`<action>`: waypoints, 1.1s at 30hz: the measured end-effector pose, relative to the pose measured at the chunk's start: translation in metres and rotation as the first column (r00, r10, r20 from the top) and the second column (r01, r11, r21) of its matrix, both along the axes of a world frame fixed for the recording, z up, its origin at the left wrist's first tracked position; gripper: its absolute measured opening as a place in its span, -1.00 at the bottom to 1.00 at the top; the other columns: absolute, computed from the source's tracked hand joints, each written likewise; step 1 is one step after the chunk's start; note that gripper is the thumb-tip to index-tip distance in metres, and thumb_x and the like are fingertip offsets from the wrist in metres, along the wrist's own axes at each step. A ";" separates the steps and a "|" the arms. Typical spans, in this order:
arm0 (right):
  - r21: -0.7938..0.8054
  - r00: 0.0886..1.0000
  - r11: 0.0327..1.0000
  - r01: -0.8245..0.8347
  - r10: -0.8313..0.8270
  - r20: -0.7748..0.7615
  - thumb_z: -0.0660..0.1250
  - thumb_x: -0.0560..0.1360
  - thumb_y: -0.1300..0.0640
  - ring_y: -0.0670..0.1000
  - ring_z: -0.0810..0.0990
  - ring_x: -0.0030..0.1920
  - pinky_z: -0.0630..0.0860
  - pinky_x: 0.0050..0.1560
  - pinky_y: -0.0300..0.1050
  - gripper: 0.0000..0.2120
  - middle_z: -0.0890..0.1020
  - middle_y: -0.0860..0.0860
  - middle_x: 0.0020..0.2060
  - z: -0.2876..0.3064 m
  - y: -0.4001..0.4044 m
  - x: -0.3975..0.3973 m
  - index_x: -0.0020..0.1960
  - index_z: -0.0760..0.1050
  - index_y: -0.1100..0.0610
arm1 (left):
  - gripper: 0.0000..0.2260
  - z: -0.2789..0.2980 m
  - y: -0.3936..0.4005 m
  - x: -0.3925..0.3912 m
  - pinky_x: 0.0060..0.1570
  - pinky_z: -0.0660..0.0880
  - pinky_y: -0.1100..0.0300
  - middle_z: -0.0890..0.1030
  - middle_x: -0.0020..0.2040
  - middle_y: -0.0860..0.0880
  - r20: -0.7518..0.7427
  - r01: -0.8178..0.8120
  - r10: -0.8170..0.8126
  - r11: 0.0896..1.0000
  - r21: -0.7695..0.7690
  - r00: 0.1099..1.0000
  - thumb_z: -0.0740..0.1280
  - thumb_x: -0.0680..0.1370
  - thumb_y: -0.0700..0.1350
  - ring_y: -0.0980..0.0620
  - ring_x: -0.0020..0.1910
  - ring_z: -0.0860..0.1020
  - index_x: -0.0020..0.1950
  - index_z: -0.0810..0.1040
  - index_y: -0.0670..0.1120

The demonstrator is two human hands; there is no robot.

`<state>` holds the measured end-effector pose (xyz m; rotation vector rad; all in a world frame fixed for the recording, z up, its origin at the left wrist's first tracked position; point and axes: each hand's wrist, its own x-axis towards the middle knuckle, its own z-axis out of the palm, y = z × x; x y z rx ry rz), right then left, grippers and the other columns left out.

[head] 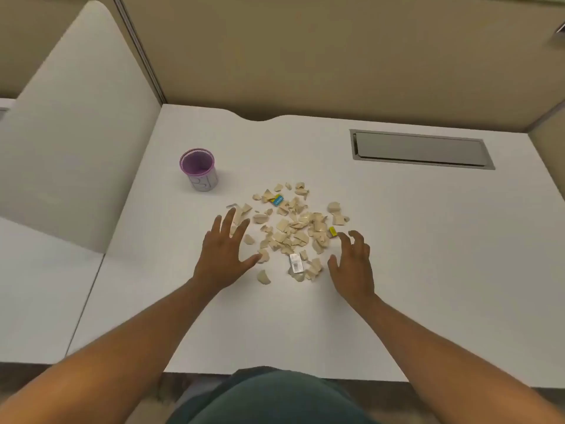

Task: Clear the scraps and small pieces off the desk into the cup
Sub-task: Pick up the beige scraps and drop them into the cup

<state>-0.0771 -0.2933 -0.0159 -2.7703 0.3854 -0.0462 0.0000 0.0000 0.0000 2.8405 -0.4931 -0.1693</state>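
Observation:
A loose pile of cream-coloured scraps lies in the middle of the white desk. Among them are a blue piece, a yellow piece and a silvery piece. A cup with a purple inside stands upright at the far left of the pile, with nothing visible in it. My left hand lies flat at the pile's left edge, fingers spread, thumb touching a scrap. My right hand is at the pile's right edge, fingers curled and apart, holding nothing.
A grey cable hatch is set into the desk at the back right. A white divider panel rises along the left side. Beige partition walls close the back. The desk's front edge runs just before my body.

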 end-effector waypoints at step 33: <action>0.013 0.887 0.938 -0.345 0.331 -0.322 0.27 0.51 0.31 0.08 0.41 0.37 0.55 0.13 -0.05 -0.61 0.46 0.02 0.38 -0.029 0.057 0.105 0.30 0.56 0.07 | -0.77 -0.055 -0.033 0.078 -0.01 0.59 -0.05 0.59 0.18 -0.13 -0.226 0.163 -0.165 0.986 -0.029 0.960 0.36 0.59 -0.21 -0.18 0.13 0.55 0.24 0.64 -0.11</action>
